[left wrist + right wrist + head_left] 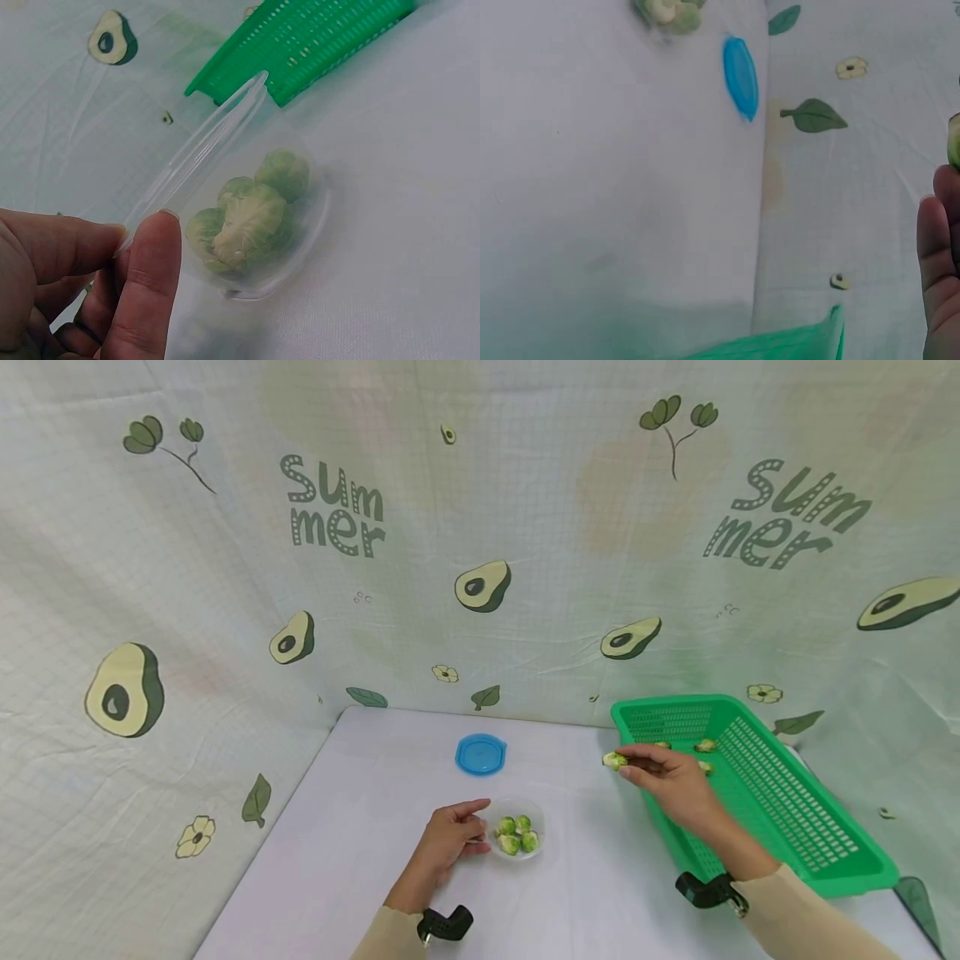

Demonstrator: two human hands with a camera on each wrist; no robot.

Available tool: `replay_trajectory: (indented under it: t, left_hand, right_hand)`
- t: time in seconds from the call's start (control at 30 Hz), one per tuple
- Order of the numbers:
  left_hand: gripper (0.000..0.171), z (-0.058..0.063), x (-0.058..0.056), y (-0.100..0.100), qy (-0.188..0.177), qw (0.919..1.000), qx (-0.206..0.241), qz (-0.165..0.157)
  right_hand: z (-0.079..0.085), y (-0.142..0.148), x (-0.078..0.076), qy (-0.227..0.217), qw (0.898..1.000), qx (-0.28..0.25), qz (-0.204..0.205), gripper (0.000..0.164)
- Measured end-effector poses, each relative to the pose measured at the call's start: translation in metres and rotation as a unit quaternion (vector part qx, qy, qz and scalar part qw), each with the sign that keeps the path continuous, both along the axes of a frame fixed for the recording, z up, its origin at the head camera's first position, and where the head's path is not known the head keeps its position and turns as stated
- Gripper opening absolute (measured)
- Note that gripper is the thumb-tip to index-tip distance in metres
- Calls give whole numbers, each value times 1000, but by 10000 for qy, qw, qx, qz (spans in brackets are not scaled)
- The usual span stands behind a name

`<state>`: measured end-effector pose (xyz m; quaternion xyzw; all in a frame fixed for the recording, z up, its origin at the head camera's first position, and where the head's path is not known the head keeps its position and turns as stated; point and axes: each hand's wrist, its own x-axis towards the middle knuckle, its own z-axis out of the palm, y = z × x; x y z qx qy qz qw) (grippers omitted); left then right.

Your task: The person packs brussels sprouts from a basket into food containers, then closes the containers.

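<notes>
My left hand (452,837) pinches the rim of a clear round plastic container (214,150), which stands on the table. Several Brussels sprouts (517,833) lie in that container; its wall blurs them in the left wrist view. Over the left edge of the green basket (813,802), my right hand (675,783) holds a single Brussels sprout (614,761) between thumb and fingers. Only a sliver of this sprout (954,141) shows in the right wrist view. Inside the basket, a Brussels sprout (705,745) and two others are visible, partly behind my right hand.
A blue lid (481,754) lies flat on the white table (375,793), beyond the container. Behind the table hangs a pale cloth (420,635) printed with avocados and leaves. The perforated basket takes up the table's right side, its long side running toward me.
</notes>
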<state>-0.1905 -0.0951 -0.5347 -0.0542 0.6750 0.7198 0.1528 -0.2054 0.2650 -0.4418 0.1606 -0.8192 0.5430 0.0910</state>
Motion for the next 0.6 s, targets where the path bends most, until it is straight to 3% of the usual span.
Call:
replay_trajectory:
  t: [0.23, 0.6]
  left_hand:
    - [45, -1, 0, 1, -6, 10000, 18, -12]
    - [46, 1, 0, 1, 14, 10000, 24, -44]
  right_hand:
    - [-14, -16, 5, 44, 9995, -184, 261, 27]
    - [-33, -48, 8, 158, 9980, 68, 609, 23]
